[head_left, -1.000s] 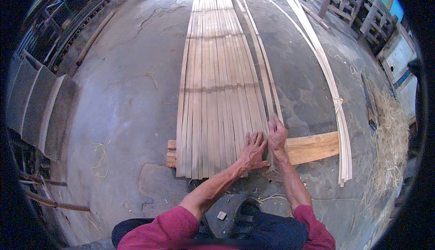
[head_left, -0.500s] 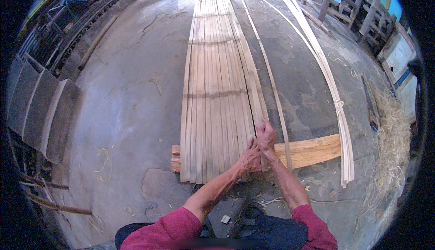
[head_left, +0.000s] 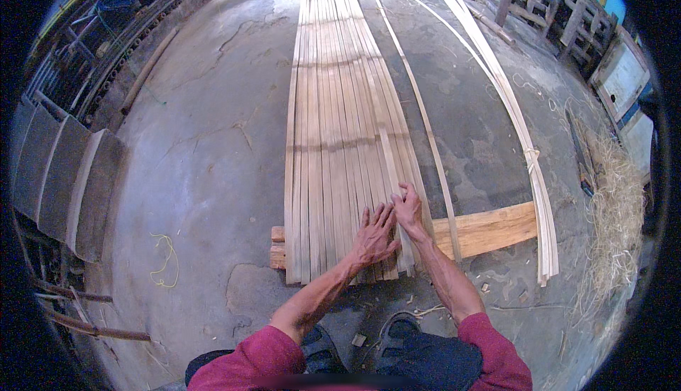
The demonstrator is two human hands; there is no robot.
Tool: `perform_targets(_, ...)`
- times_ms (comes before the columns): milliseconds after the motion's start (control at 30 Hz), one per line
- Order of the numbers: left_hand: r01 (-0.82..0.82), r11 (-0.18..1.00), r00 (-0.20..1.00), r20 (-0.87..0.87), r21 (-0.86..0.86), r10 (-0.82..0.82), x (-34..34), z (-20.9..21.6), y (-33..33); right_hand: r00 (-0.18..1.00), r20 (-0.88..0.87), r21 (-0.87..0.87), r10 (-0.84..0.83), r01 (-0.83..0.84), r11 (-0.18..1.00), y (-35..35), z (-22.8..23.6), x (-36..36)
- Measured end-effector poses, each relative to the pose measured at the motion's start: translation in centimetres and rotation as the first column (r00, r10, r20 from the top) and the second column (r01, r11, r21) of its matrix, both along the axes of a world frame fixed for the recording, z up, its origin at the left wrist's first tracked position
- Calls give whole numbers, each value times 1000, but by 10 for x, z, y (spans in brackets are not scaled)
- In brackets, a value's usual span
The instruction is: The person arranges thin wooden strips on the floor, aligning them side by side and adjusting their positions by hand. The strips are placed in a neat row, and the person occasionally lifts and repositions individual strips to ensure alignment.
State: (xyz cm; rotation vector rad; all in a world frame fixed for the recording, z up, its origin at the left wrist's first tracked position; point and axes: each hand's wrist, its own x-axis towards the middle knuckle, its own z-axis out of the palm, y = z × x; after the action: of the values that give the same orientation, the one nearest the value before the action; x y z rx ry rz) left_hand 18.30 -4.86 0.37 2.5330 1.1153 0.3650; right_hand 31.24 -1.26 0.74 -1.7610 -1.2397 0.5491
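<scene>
Long, flat pale wooden strips (head_left: 333,178) lie side by side in a panel running away from me, with darker bands across them. My left hand (head_left: 374,238) rests palm down on the near right part of the panel, fingers spread. Just right of it, my right hand (head_left: 409,210) has its fingers curled around a lighter strip (head_left: 384,146) near the panel's right side. Its fingertips are partly hidden. Under the near ends lies a thick wooden board (head_left: 489,231), sticking out on both sides.
A single strip (head_left: 423,111) lies right of the panel. Farther right is a tied bundle of pale strips (head_left: 526,143), beside a heap of shavings (head_left: 616,214). Yellow string (head_left: 167,260) lies on the floor at left. Concrete blocks (head_left: 92,185) line the left edge.
Both hands have shifted left. The dark gap near the panel's right side is no longer visible, and a lighter strip shows there. My left hand's fingers have spread over the strips.
</scene>
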Motion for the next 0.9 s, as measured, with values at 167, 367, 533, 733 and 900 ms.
perform_targets(167, 10, 998, 996, -93, 64, -4, 3, 9, -4, 999, -9, 157, -53, 53, 986, -10, 17, 12)
perform_targets(367, -1, 1000, 991, -131, -23, -2, 8, 21, -3, 996, -64, 75, -56, 61, 995, -20, 37, 61)
perform_targets(533, -8, 996, 998, -70, -93, 1, 36, 22, -6, 990, 139, -73, -19, 29, 997, -19, 15, 99)
perform_targets(733, 108, 992, 993, -48, -71, -112, 69, 13, -19, 960, 275, -147, 58, -17, 989, -22, -14, 109)
perform_targets(900, 95, 995, 995, 6, -32, -95, 69, 9, -20, 940, 317, -239, 125, -48, 970, -25, -5, 101)
